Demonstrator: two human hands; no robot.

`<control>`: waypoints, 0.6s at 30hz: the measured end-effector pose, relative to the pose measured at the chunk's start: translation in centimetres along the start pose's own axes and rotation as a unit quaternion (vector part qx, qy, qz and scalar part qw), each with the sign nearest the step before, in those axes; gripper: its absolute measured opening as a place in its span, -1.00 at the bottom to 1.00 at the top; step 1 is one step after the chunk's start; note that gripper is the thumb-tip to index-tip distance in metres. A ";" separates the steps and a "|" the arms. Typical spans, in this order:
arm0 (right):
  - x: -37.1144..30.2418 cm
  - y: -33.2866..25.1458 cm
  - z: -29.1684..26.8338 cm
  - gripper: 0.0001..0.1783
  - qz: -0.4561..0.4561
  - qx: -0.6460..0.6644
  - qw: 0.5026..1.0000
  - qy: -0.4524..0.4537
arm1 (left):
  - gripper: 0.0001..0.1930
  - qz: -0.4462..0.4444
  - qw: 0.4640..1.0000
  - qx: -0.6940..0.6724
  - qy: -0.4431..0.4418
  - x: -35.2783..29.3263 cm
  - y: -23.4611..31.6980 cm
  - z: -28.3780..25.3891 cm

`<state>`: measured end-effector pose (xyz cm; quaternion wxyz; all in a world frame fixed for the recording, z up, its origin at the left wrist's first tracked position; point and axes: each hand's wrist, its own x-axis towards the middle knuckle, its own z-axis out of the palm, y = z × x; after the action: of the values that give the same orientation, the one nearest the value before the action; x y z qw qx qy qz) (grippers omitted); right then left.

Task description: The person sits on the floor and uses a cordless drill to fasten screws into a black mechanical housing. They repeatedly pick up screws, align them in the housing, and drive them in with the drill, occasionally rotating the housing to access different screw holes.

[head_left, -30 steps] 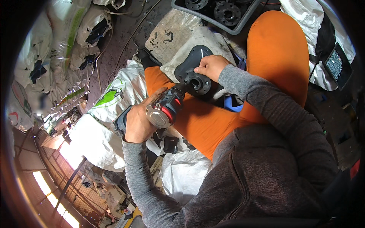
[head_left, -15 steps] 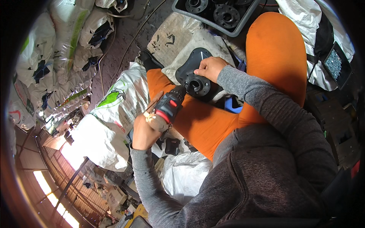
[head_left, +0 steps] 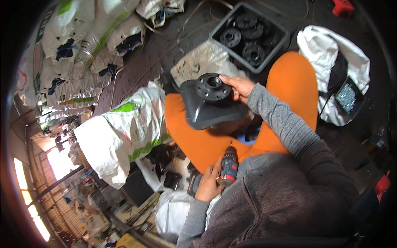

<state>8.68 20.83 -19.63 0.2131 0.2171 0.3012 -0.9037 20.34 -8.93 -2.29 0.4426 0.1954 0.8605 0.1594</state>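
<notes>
My right hand [head_left: 242, 88] is closed on a black round flange [head_left: 202, 91] with a central bore and several holes around it. A wide, curved black plate [head_left: 206, 113] hangs joined to the flange's underside, tilted above my left leg. Thumb and fingers pinch the flange at its right rim. Down near my waist, my left hand [head_left: 209, 184] is wrapped around a black, grey and red cordless drill [head_left: 228, 169]. The drill's bit points away from me, apart from the flange. Part of its grip is hidden by the hand.
A grey crate [head_left: 271, 60] holding several black flanges stands at the far side. On the right, a dark tray of small screws [head_left: 349, 99] lies by a white sack [head_left: 316, 41]. Another white sack [head_left: 120, 136] leans on the left, near stacked sacks. A cable [head_left: 113, 84] crosses the floor.
The drill has come away from the flange, back toward my waist. My right hand has taken hold of the flange and raised and turned it with its plate. The view has shifted.
</notes>
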 end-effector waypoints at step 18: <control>-11.2 3.1 12.1 -0.68 0.130 0.209 0.969 -0.025 | -0.07 0.179 0.881 -0.272 0.344 2.5 -3.6 -8.5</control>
<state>16.25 13.68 -6.40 0.2859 0.2718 0.0698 -0.9163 11.35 -11.72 -0.92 0.1186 0.1508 0.8321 0.5204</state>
